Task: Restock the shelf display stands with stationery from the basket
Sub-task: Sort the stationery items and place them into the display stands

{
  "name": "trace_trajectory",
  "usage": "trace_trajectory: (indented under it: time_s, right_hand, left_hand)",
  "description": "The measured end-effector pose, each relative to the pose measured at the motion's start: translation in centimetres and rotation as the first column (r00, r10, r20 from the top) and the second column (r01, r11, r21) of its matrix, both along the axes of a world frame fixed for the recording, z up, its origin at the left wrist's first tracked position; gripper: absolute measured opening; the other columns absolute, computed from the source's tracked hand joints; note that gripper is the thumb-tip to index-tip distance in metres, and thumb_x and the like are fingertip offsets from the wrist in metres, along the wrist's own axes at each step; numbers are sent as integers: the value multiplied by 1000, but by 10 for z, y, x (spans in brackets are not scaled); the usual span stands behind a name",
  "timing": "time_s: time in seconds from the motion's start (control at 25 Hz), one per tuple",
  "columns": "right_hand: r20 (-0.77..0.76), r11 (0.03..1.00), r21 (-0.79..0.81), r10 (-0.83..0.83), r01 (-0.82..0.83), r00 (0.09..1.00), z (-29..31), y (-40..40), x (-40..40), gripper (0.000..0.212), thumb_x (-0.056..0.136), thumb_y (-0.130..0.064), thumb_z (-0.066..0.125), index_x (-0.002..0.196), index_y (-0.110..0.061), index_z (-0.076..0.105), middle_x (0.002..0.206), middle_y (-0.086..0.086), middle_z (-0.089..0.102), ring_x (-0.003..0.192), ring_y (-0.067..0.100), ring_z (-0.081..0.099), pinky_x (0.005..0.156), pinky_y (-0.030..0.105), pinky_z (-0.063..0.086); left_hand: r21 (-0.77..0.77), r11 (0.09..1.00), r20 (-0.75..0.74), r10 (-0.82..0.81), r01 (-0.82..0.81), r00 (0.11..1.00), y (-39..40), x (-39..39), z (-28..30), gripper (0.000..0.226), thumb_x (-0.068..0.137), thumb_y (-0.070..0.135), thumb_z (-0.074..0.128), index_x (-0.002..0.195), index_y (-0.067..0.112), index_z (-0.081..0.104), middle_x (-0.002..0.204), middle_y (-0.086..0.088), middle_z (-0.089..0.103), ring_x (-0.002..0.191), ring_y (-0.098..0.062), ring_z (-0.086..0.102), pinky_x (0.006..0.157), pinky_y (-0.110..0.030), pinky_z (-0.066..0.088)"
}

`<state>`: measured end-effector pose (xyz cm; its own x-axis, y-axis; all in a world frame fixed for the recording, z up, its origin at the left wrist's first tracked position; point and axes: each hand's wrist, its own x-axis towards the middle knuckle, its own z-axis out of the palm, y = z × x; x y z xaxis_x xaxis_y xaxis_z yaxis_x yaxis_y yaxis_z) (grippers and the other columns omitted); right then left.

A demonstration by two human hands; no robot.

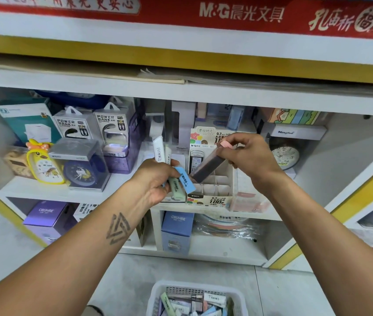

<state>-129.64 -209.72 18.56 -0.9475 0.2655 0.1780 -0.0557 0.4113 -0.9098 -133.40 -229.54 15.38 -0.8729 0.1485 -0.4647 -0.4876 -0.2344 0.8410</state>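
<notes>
My left hand (pixel 158 179) grips a fan of several slim stationery boxes (pixel 176 181): white, pale green and blue. My right hand (pixel 249 153) pinches one dark translucent box with a pink cap (pixel 206 165), tilted with its lower end over the white cardboard display stand (pixel 215 190). The stand has divided slots and sits on the middle shelf. A white basket (pixel 158 295) with more boxes stands on the floor below.
Power bank packs (pixel 110 126), boxed alarm clocks (pixel 83 172) and a yellow clock (pixel 44 165) fill the shelf to the left. A round clock (pixel 286 156) sits to the right of the stand. Purple and blue boxes (pixel 176 229) occupy the lower shelf.
</notes>
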Motion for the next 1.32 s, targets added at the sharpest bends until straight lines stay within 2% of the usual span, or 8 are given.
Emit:
trace_trajectory:
  time_s: [0.16, 0.28, 0.4, 0.64, 0.96, 1.12, 1.2, 1.32]
  right_hand:
    - [-42, 992, 124, -24, 29, 999, 0, 0, 0, 20, 80, -3, 71, 93, -17, 73, 74, -9, 67, 57, 3, 54, 60, 17, 43]
    - [-67, 961, 269, -42, 58, 997, 0, 1, -1, 13, 81, -12, 80, 80, -19, 70, 57, -15, 65, 49, -1, 59, 58, 14, 46]
    - [-98, 966, 254, -21, 46, 995, -4, -1, -6, 23, 86, -7, 74, 76, -25, 65, 68, -6, 73, 66, 4, 72, 75, 28, 60]
    - [-221, 857, 513, 82, 45, 972, -18, 1, -17, 14, 88, 0, 62, 87, -6, 75, 82, 0, 69, 76, 20, 68, 74, 46, 58]
    - [-220, 786, 618, 130, 35, 967, -27, -4, -26, 12, 90, -15, 71, 102, -14, 73, 90, 0, 72, 77, 13, 62, 72, 27, 48]
    - [-180, 694, 718, 102, 60, 978, -30, -7, -27, 10, 93, -17, 68, 91, -8, 71, 85, 5, 72, 76, 22, 65, 70, 33, 51]
    - [-240, 812, 579, 88, 70, 967, -24, -17, -26, 13, 94, -20, 66, 95, -12, 76, 90, 0, 75, 74, 15, 66, 70, 27, 51]
    - [-18, 984, 49, 175, -174, 984, -9, -41, -18, 34, 89, -51, 68, 114, -28, 70, 95, -9, 70, 70, 1, 65, 59, 14, 47]
  left_hand:
    - [42, 999, 14, -23, 23, 1000, -1, 1, 1, 30, 87, -23, 47, 95, 4, 58, 98, -21, 65, 89, -41, 71, 71, -45, 60]
    - [84, 994, 20, -69, 67, 997, -1, 3, 1, 31, 88, -22, 46, 105, 2, 57, 101, -25, 66, 76, -39, 74, 64, -44, 62]
    - [70, 990, 6, -119, 118, 993, 0, 3, 2, 32, 88, -21, 47, 107, 2, 58, 107, -27, 67, 78, -39, 74, 69, -46, 62]
    - [95, 971, -6, -222, 221, 975, -3, 4, 0, 32, 84, -25, 48, 99, 2, 59, 95, -27, 68, 86, -45, 72, 74, -51, 60]
    - [89, 952, -41, -291, 293, 956, -4, 3, -2, 33, 81, -26, 50, 101, -1, 60, 88, -25, 69, 91, -47, 70, 79, -52, 59]
    - [53, 940, -45, -336, 338, 941, -4, 5, -1, 33, 81, -25, 51, 101, -1, 61, 99, -27, 67, 91, -45, 71, 67, -43, 61]
    - [28, 937, -57, -346, 348, 937, -3, 5, 0, 34, 81, -26, 51, 102, -1, 62, 101, -28, 66, 94, -46, 70, 76, -47, 60]
    - [20, 927, -62, -372, 373, 926, 0, 8, 2, 37, 81, -26, 49, 105, 0, 60, 106, -29, 64, 98, -48, 68, 90, -55, 54]
